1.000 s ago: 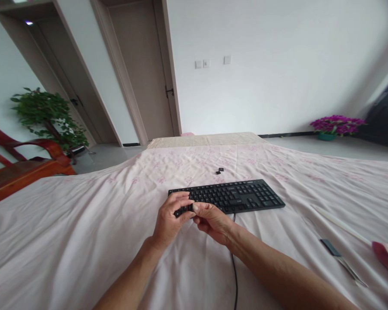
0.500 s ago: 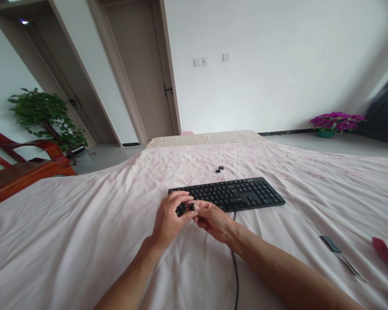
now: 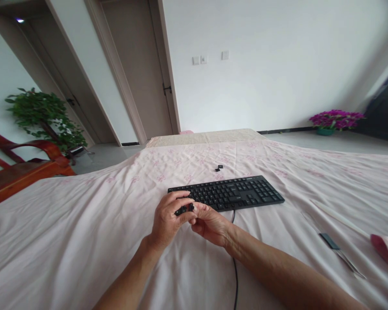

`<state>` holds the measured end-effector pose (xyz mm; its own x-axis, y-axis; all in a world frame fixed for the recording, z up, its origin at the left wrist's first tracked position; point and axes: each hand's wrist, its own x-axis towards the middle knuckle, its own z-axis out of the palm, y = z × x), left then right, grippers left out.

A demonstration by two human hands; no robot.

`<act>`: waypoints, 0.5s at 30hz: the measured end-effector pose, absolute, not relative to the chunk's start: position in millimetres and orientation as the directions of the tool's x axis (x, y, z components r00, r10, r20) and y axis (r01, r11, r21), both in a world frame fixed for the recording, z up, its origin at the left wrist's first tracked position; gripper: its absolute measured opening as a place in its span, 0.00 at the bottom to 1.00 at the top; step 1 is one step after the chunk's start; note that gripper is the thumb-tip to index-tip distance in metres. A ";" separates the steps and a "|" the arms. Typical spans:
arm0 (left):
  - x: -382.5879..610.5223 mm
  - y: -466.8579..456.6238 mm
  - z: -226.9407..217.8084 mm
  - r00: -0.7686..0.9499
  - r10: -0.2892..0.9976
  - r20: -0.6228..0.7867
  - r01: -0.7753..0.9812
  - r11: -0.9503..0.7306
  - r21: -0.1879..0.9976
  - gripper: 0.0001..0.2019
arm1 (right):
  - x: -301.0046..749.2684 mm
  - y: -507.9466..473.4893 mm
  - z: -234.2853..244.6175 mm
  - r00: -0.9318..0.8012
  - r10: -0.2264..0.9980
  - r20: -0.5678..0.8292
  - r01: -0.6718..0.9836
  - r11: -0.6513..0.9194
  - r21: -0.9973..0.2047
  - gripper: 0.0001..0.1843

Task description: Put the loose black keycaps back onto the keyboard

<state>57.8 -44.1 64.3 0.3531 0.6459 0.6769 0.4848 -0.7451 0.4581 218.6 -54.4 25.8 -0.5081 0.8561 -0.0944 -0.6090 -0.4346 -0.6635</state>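
Observation:
A black keyboard lies on the pink patterned sheet, its cable trailing toward me. My left hand curls over the keyboard's near left corner, thumb and fingers pinched around a small black key there. My right hand meets it fingertip to fingertip, its fingers closed in a pinch at the same key. Two loose black keycaps rest on the sheet just beyond the keyboard.
A small metal tool with a dark handle lies on the sheet at the right, next to a red object at the frame edge. A red wooden chair and a green plant stand at the left. Doors are behind.
Both hands stay pinched together at the keyboard's left corner, shifting only slightly. The view has dipped a little.

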 end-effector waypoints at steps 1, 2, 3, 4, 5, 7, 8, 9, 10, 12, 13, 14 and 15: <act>57.6 -44.5 64.5 0.360 0.638 0.680 0.489 -0.750 0.445 0.13 | 218.5 -54.2 24.9 -0.505 0.858 -0.092 -0.614 -0.432 -0.661 0.16; 57.5 -44.9 64.9 0.366 0.632 0.683 0.492 -0.755 0.435 0.13 | 218.5 -54.0 24.2 -0.501 0.861 -0.089 -0.619 -0.428 -0.658 0.16; 57.5 -45.3 65.4 0.370 0.628 0.684 0.492 -0.758 0.429 0.12 | 218.5 -53.9 23.7 -0.498 0.863 -0.086 -0.624 -0.425 -0.656 0.16; 57.5 -45.7 66.1 0.375 0.626 0.684 0.492 -0.760 0.425 0.12 | 218.5 -53.9 23.4 -0.495 0.865 -0.083 -0.627 -0.421 -0.655 0.15; 57.6 -46.0 67.0 0.379 0.625 0.683 0.491 -0.761 0.423 0.12 | 218.6 -54.0 23.2 -0.491 0.867 -0.082 -0.628 -0.418 -0.656 0.15; 57.9 -46.7 69.0 0.391 0.626 0.674 0.494 -0.761 0.420 0.12 | 218.6 -54.5 23.3 -0.483 0.871 -0.087 -0.626 -0.413 -0.661 0.14; 58.1 -46.9 69.9 0.397 0.628 0.669 0.497 -0.760 0.418 0.12 | 218.6 -54.8 23.4 -0.479 0.873 -0.090 -0.624 -0.411 -0.664 0.14; 58.4 -47.1 70.6 0.402 0.630 0.664 0.501 -0.759 0.416 0.12 | 218.6 -55.1 23.5 -0.478 0.873 -0.094 -0.621 -0.412 -0.667 0.14; 58.6 -47.2 71.1 0.406 0.633 0.659 0.505 -0.757 0.415 0.12 | 218.6 -55.5 23.5 -0.477 0.873 -0.097 -0.619 -0.413 -0.669 0.14; 58.8 -47.3 71.5 0.410 0.639 0.651 0.514 -0.752 0.414 0.11 | 218.4 -56.0 23.7 -0.478 0.873 -0.100 -0.616 -0.414 -0.670 0.14; 58.8 -47.2 71.5 0.412 0.640 0.648 0.517 -0.750 0.413 0.11 | 218.3 -56.2 23.9 -0.478 0.872 -0.102 -0.615 -0.415 -0.671 0.14; 58.8 -47.1 71.5 0.415 0.641 0.646 0.519 -0.750 0.410 0.11 | 218.2 -56.4 24.1 -0.477 0.872 -0.106 -0.613 -0.417 -0.671 0.15; 58.8 -47.0 71.5 0.417 0.639 0.646 0.521 -0.751 0.406 0.11 | 218.1 -56.5 24.3 -0.475 0.873 -0.109 -0.611 -0.417 -0.672 0.15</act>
<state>58.8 -47.0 71.5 0.4171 0.6390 0.6463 0.5215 -0.7507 0.4056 218.1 -56.5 24.3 -0.4753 0.8730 -0.1093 -0.6115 -0.4171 -0.6724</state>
